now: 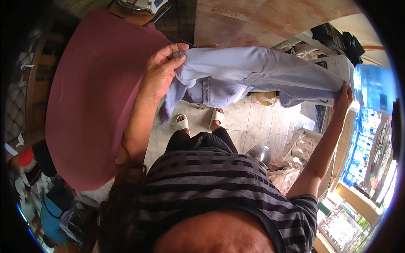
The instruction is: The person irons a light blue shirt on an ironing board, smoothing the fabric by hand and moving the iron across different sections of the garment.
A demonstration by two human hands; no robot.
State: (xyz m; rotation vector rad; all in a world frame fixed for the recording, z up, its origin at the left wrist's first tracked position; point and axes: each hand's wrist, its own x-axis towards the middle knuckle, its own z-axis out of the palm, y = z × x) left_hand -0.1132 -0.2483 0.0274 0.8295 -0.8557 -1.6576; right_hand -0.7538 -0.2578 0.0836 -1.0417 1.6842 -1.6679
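Observation:
A pale blue-lavender garment (253,65) is stretched sideways in the air between my two hands, its lower folds hanging over the floor. My left hand (162,69) pinches its left end between thumb and fingers. At the other end, out to the right, my right hand (344,99) is closed on the cloth; most of its fingers are hidden. Folds conceal what kind of garment it is. Just left of my left forearm lies an ironing board (90,97) with a maroon cover.
At the board's far end is a partly cut-off white appliance (155,5). A brown marbled surface (253,21) spans the far side. To the right stands a blue water jug (375,86). A metal bowl (258,155) and pinkish cloth (284,173) sit low beside me; clutter (55,211) lies lower left.

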